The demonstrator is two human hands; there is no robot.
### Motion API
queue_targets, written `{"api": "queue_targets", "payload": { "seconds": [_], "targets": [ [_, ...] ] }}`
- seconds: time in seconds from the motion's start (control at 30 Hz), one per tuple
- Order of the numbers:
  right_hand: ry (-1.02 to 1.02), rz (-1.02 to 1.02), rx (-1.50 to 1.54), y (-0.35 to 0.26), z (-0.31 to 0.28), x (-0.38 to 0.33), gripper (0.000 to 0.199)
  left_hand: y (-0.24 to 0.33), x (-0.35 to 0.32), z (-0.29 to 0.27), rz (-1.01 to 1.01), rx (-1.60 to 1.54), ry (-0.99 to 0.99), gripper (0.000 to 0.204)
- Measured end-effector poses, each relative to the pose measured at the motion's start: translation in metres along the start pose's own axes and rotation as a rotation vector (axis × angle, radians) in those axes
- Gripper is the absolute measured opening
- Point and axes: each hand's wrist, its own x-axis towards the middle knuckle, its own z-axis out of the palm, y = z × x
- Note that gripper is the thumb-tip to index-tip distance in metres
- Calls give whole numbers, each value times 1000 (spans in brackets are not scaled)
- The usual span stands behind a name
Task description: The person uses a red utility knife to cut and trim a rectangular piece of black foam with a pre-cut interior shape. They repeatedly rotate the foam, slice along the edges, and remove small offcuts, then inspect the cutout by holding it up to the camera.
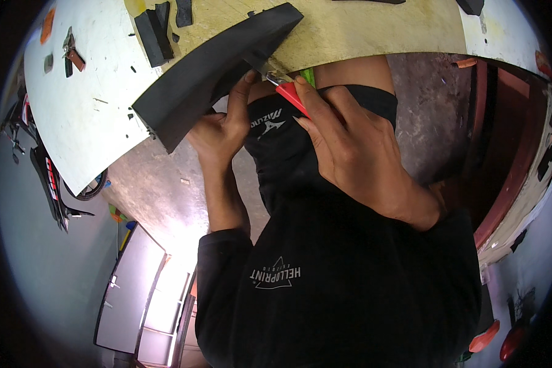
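A long, curved black piece that looks like foam (208,76) lies slantwise over the table's near edge. My left hand (222,127) grips it from beneath at the near side, with the thumb against its inner edge. In my right hand (356,144) is a utility knife with a red handle (293,100), held between thumb and fingers. Its blade points up and left and meets the inner edge of the black piece close to my left thumb. The left fingers are partly hidden behind the piece.
Black offcuts (153,38) lie on the yellowish board (380,30) beyond the black piece. A small hand tool with a reddish handle (75,58) rests on the white tabletop (80,116). A bicycle (46,172) stands at far left, beyond the table.
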Motion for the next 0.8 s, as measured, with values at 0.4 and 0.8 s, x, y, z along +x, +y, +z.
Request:
{"api": "queue_targets", "payload": {
  "seconds": [0.4, 0.8],
  "targets": [
    [-16, 4, -36, 1, 2, 5, 48, 2, 4, 0, -67, -76, 14, 25],
    [-25, 8, -50, 3, 2, 6, 48, -1, 3, -4, -112, -60, -102, 32]
  ]
}}
